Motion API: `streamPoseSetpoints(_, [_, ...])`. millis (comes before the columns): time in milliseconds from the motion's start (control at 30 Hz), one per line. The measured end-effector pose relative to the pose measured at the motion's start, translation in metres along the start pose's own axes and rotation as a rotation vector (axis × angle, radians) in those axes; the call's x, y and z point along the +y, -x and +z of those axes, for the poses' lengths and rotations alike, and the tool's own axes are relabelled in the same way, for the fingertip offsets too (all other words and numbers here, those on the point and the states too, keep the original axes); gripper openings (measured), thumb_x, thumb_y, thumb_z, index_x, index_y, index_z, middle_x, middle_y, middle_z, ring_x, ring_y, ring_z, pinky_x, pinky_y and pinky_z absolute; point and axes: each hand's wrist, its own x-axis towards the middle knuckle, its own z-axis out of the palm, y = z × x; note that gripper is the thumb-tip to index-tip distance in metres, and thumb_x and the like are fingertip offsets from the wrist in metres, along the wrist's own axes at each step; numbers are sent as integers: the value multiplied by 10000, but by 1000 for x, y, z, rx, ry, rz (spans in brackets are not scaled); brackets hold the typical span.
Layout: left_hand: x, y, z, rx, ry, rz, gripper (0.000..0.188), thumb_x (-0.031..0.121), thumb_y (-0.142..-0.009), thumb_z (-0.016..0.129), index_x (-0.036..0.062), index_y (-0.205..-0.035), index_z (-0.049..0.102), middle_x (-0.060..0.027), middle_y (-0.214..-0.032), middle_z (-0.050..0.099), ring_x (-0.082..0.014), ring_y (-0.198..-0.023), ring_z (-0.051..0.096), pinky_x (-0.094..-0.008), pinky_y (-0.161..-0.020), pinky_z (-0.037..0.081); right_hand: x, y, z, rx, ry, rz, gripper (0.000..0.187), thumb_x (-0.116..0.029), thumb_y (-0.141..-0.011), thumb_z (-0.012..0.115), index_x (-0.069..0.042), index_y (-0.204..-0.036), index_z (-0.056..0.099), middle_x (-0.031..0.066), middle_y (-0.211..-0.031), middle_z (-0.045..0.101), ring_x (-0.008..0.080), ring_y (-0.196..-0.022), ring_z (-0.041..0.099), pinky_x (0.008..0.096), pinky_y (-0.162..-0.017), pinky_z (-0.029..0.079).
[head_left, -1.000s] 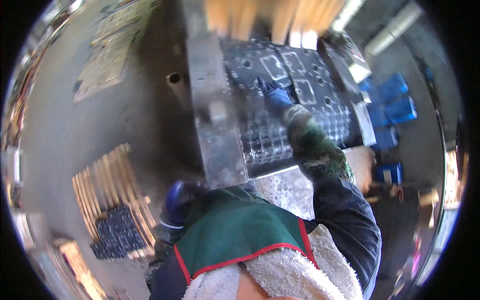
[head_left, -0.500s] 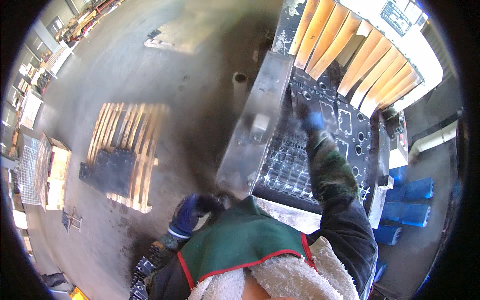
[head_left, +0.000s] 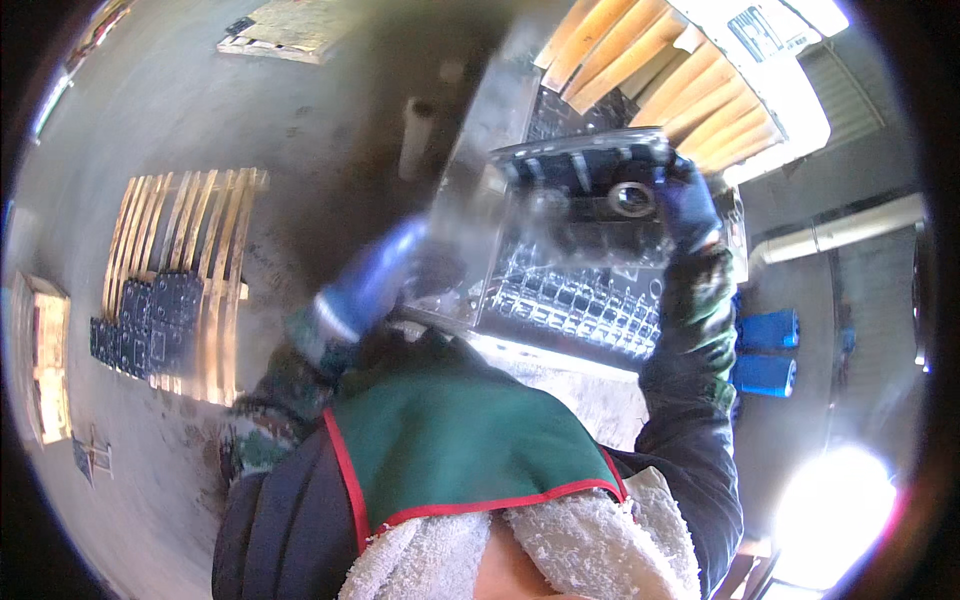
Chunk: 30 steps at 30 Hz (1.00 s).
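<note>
My right hand (head_left: 688,205), in a blue glove, grips the right end of a dark metal plate (head_left: 585,180). The plate is raised and tilted above a conveyor of metal mesh (head_left: 570,305). A bright-rimmed round hole and ribs show on it, though motion blurs much of its surface. My left hand (head_left: 385,270), also in a blue glove, is left of the plate, near the conveyor's metal side rail (head_left: 455,225). Its fingers are smeared by motion, so their pose is unclear. Another dark plate (head_left: 560,115) lies on the conveyor by the curtain strips.
Orange curtain strips (head_left: 700,100) hang across the machine's opening. On the floor at left, a wooden pallet (head_left: 215,340) carries several dark plates (head_left: 160,325). Blue drums (head_left: 768,330) stand right of the machine, below a pale pipe (head_left: 850,230). Another pallet (head_left: 290,30) lies farther back.
My right hand has drawn back from the plates on the conveyor, lifting one and tilting it up. My left hand has come up and forward from my side toward the conveyor rail. The view has shifted.
</note>
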Motion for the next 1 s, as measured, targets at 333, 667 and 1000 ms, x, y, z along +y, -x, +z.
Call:
streamPoseSetpoints(333, [-53,-80,-101,219,-645,283,218,219,-880,621,86,-1044,677,-79,-972,701,-235,-886,667,-368,-786,555,-62,43,232,-375,890,84,434,-239,-895,550,-293,-1325,539,100,-827,695,272,-722,683,455,-681,506])
streamPoseSetpoints(667, [-46,-40,-111,593,-299,-234,302,264,-866,646,108,-1124,671,-63,-1031,703,-238,-924,662,-409,-807,537,-35,101,253,-61,565,390,550,-289,-814,657,-27,-1279,520,151,-937,672,343,-834,651,439,-746,510])
streamPoseSetpoints(1000, [-25,-45,-86,587,-408,-126,414,327,-889,648,103,-1236,627,-60,-1149,646,-191,-1016,584,-353,-870,477,86,151,232,78,178,664,385,-358,-842,661,-58,-1082,637,177,-883,709,377,-825,679,476,-747,534])
